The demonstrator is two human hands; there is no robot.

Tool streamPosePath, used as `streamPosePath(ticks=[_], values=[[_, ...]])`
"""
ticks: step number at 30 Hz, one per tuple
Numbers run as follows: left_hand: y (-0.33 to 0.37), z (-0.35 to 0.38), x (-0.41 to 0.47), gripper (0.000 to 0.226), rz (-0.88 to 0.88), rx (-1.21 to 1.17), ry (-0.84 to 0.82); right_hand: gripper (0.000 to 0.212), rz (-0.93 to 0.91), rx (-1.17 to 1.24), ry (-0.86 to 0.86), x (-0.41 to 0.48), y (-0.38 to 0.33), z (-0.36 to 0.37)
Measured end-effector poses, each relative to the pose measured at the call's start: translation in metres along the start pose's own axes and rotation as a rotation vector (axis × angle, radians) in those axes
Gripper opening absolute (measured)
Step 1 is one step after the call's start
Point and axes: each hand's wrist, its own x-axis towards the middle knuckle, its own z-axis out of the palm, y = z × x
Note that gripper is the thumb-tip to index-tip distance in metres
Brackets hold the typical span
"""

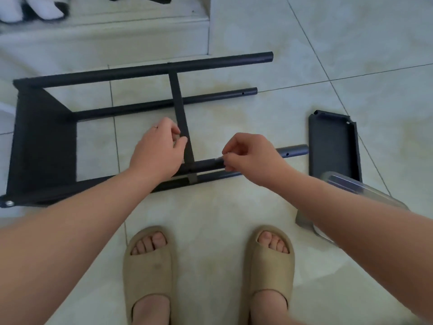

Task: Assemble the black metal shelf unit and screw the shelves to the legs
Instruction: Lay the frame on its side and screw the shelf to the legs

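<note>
Shelf unit (117,72): laid on its side on the tiled floor (234,207), directly ahead of the feet; judged to be partly assembled
Legs (164,103): four black tubes are counted, all joined to the end shelf; the right-hand ends are left free, and an open screw hole is shown near two of them
Shelves: three are counted
End shelf (44,156): fitted at the left end of the legs; one screw head (9,203) is seen at its near corner
Middle shelf (178,106): set edge-on between the legs, about halfway along; its fixing to the near leg (293,151) is judged to be the step in hand
Loose shelf (332,148): laid flat on the floor just beyond the free leg ends, not yet fitted
Container (346,186): one clear plastic box, placed beside the loose shelf and partly hidden by the right forearm
Left hand (159,151): the near edge of the middle shelf is pinched between thumb and fingers
Right hand (250,156): the fingers are curled and pinched on a small pale item (220,158) held against the near leg; what the item is cannot be told
Work remaining: the middle shelf is to be secured and the loose shelf is to be screwed to the free ends
</note>
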Motion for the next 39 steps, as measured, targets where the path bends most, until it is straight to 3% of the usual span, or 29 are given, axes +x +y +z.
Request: streamPosePath(ticks=[5, 14, 33, 39], values=[[-0.03, 0.003, 0.017, 0.035, -0.148, -0.13, -0.337, 0.014, -0.049, 0.089, -0.103, 0.006, 0.005, 0.031], [-0.04, 0.007, 0.023, 0.049, -0.119, -0.245, -0.537, 0.018, -0.128, 0.138, -0.102, 0.006, 0.008, 0.054], [-0.042, 0.011, 0.026, 0.049, -0.17, -0.304, -0.546, 0.017, -0.292, 0.017, -0.065, -0.005, 0.017, 0.069], [-0.042, 0.01, 0.026, 0.049, -0.179, -0.303, -0.549, 0.004, -0.428, -0.097, -0.014, -0.005, 0.017, 0.074]])
